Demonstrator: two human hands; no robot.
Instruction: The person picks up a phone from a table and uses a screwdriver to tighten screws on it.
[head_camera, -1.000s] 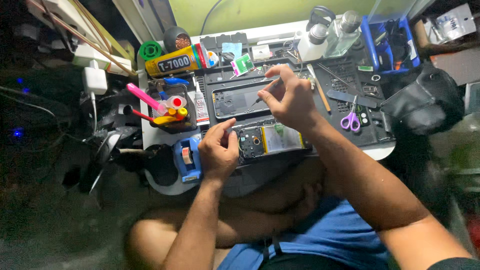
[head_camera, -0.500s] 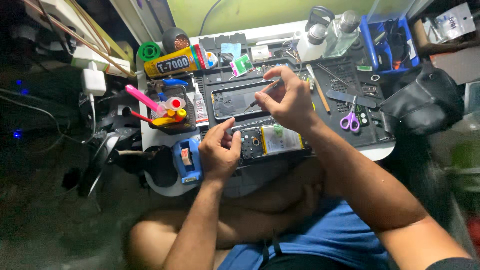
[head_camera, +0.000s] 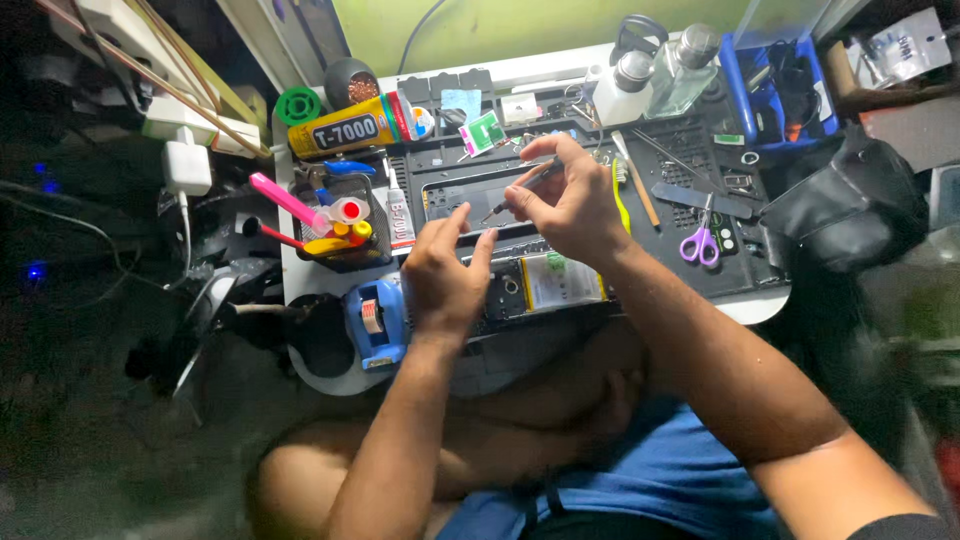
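Note:
My right hand (head_camera: 568, 205) pinches a thin dark screwdriver (head_camera: 522, 190) whose tip points down-left over a dark phone screen panel (head_camera: 470, 198) lying on the black work mat (head_camera: 690, 270). My left hand (head_camera: 443, 277) hovers just in front of it with fingers spread and holds nothing; its fingertips reach toward the tool's tip. Below both hands lies an opened phone (head_camera: 545, 285) with its battery and circuit board exposed, partly covered by my left hand.
A yellow glue tube (head_camera: 345, 128) and a green wire spool (head_camera: 298, 105) lie at the back left. A holder with pink and yellow tools (head_camera: 335, 225) and a blue tape dispenser (head_camera: 375, 322) stand left. Purple scissors (head_camera: 700, 240), two bottles (head_camera: 655, 75) and a blue bin (head_camera: 775, 85) are right.
My left hand lifted off the opened phone and spread its fingers toward the tool's tip. My right hand rose slightly with the screwdriver.

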